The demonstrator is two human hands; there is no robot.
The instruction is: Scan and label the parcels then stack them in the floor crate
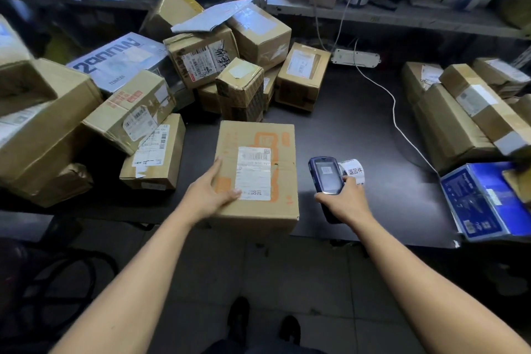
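L hand: mine, flat on the near-left corner of the parcel; fingers straight along its left edge, thumb across the top by the shipping label. No real grip, just pressing so the box stays put, label up.
R hand: grip closed round the scanner, fingers wrapped on its lower body, screen facing me. Head tilted fwd, away from me; looks like the scan step.
Label roll: white, printed, right behind the scanner, touching or nearly; can't tell if my fingertips hold it too.
Parcel posn: on the dark surface at the near edge, front face overhanging slightly, between my hands. Pulled clear of the heap prob. so only one barcode sits in range.
Unsorted heap: many cartons piled back-left, some tilted on each other.
R-side cartons: separate group, w/ a blue box at the near edge; done or not, can't say.
Floor crate: not in view.
Progress: early, judging by the heap.
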